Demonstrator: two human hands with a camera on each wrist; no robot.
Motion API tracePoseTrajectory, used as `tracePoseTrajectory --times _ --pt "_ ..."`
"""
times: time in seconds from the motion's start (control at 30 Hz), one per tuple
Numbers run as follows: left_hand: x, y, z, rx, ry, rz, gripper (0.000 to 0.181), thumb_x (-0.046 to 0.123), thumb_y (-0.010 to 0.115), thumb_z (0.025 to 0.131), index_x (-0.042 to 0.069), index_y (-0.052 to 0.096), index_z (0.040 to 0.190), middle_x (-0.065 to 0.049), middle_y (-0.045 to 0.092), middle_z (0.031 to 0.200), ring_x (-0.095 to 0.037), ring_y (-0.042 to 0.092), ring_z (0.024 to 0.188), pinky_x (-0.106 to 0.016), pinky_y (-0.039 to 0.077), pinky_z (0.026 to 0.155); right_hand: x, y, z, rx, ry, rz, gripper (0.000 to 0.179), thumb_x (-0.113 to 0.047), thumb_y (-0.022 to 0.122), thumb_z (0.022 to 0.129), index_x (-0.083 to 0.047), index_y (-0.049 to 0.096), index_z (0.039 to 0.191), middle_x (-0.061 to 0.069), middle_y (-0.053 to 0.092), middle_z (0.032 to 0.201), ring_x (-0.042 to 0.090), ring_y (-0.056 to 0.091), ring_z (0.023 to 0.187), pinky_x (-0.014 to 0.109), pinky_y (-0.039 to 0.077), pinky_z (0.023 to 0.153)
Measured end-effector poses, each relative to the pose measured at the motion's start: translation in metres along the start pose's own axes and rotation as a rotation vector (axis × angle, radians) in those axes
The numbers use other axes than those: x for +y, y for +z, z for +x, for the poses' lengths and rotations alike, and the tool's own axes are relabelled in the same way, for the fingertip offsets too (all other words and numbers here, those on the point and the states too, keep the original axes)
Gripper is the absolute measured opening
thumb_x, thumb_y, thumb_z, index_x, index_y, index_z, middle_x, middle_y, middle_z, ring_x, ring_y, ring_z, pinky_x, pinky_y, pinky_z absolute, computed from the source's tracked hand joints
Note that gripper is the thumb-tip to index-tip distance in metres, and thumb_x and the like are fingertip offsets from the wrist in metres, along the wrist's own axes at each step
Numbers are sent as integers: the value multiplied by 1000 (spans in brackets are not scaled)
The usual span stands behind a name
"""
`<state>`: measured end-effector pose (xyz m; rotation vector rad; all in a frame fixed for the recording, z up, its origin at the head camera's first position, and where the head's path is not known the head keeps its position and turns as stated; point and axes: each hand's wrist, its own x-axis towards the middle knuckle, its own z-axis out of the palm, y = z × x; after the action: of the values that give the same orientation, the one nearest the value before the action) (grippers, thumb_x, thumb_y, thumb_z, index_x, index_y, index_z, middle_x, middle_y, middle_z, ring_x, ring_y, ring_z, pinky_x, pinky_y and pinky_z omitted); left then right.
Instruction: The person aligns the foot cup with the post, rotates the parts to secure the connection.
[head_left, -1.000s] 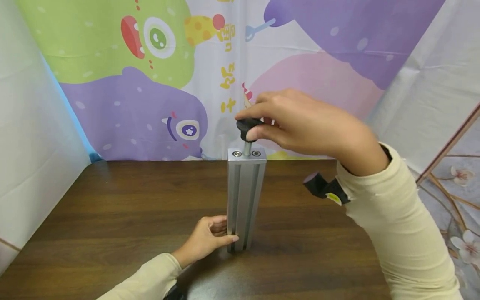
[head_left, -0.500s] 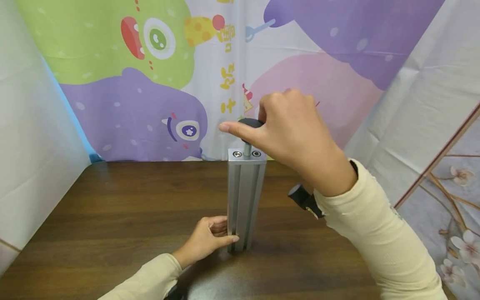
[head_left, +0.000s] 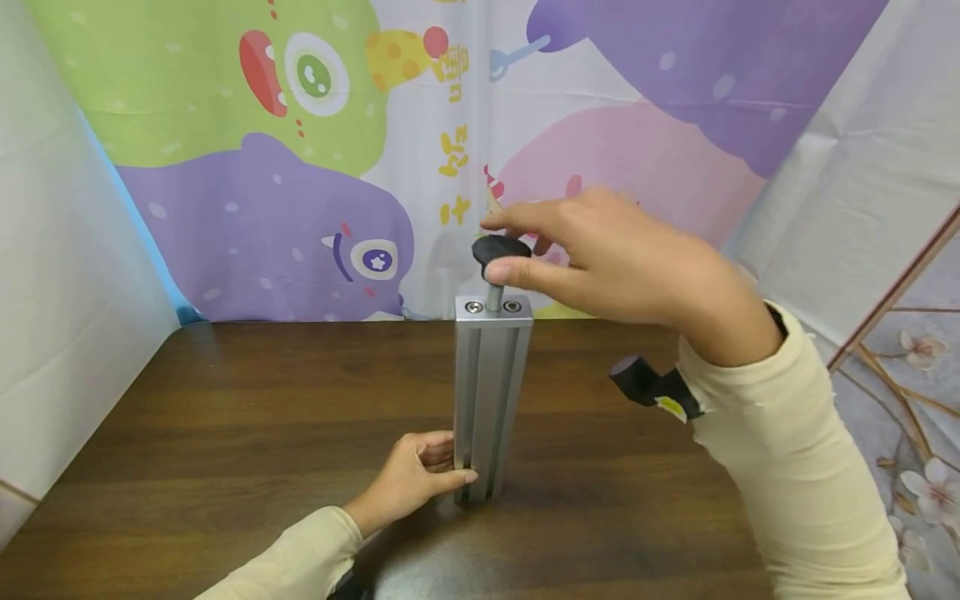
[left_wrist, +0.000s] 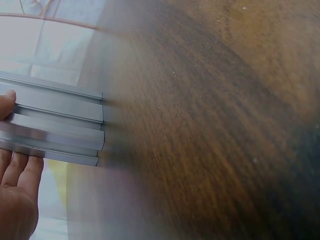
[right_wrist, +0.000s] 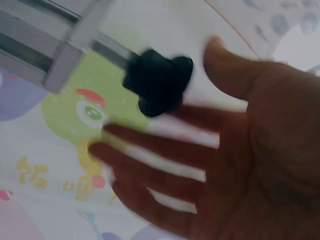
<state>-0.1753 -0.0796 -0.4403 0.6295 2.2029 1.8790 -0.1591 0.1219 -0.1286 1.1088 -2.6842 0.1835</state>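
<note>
An upright silver aluminium profile (head_left: 487,400) stands on the wooden table, with a metal end plate (head_left: 493,310) and two screws on top. A threaded rod rises from the plate and carries a black star knob (head_left: 501,247). Low down, my left hand (head_left: 408,479) grips the profile, thumb on the front and fingers on the far side. The left wrist view shows this grip on the grooved profile (left_wrist: 55,117) at the left edge. My right hand (head_left: 607,254) is around the knob with fingers extended. In the right wrist view, the thumb (right_wrist: 220,62) is apart from the knob (right_wrist: 157,80).
The brown wooden table (head_left: 262,400) spreads around the profile's foot. Behind it hangs a cartoon-print curtain (head_left: 300,225), with a white side panel (head_left: 60,250) at left and a floral panel (head_left: 915,417) at right. A black camera mount (head_left: 652,387) sits on the right wrist.
My right hand has turned about the knob one way and back, its fingers now loosened from it. My left hand and the profile have stayed in place.
</note>
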Motion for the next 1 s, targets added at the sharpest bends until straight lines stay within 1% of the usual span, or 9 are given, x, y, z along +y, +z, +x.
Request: tracePoseTrajectory --times 0.13,0.2,0.3,0.37,0.47,0.57,0.77,0.9,1.0 --pt "0 0 0 0 2 2 53 18 74 72 -9 53 113 -19 60 108 -25 59 99 -27 48 84 13 -5 -3 -100 -254 65 48 -24 50 91 -17 35 136 -7 39 136 9 49 109 28 37 98" --pt "1 -1 -1 2 6 6 53 17 74 72 -8 54 113 -19 60 108 -25 59 99 -27 48 84 16 -7 -2 -104 -345 93 50 -12 51 90 -16 33 137 -4 35 139 10 33 125 30 31 104" --pt "1 -1 0 1 9 7 52 17 74 72 -8 54 113 -18 61 108 -25 59 99 -27 48 84 17 -10 -1 -106 -420 127 54 3 49 88 -16 34 137 -3 31 141 12 29 128 30 30 104" --pt "2 0 0 0 9 7 52 17 74 72 -8 54 113 -18 61 107 -24 59 99 -27 48 84 17 -12 1 -113 -442 138 56 8 47 86 -17 38 135 -4 34 140 11 30 128 30 31 104" --pt "1 0 0 -3 8 9 52 17 74 72 -8 54 113 -18 61 107 -25 59 99 -27 48 84 19 -12 4 -121 -441 144 56 13 45 84 -18 45 131 -6 44 133 8 44 116 25 40 95" --pt "2 0 0 -9 9 4 51 15 74 73 -9 53 114 -18 61 107 -25 59 99 -27 48 85 21 -10 8 -120 -430 154 55 14 44 83 -19 49 127 -8 51 125 5 54 99 21 46 81" --pt "24 1 -5 -24 8 -21 41 3 71 73 -10 56 109 -20 62 103 -30 59 97 -30 49 84 22 -7 10 -89 -412 156 49 10 46 85 -19 51 125 -8 55 116 4 55 89 19 45 73" --pt "27 1 -6 -21 13 -23 39 1 71 73 -10 56 108 -21 62 103 -30 59 96 -29 49 83 17 -7 10 -50 -343 81 33 -10 52 90 -16 55 121 -7 56 101 7 50 74 20 42 69" --pt "27 1 -6 -20 9 -25 40 1 71 73 -10 56 108 -21 62 103 -31 59 96 -29 49 83 9 -3 11 27 -184 26 30 -33 58 86 -15 63 109 -7 57 87 8 47 66 22 40 64"
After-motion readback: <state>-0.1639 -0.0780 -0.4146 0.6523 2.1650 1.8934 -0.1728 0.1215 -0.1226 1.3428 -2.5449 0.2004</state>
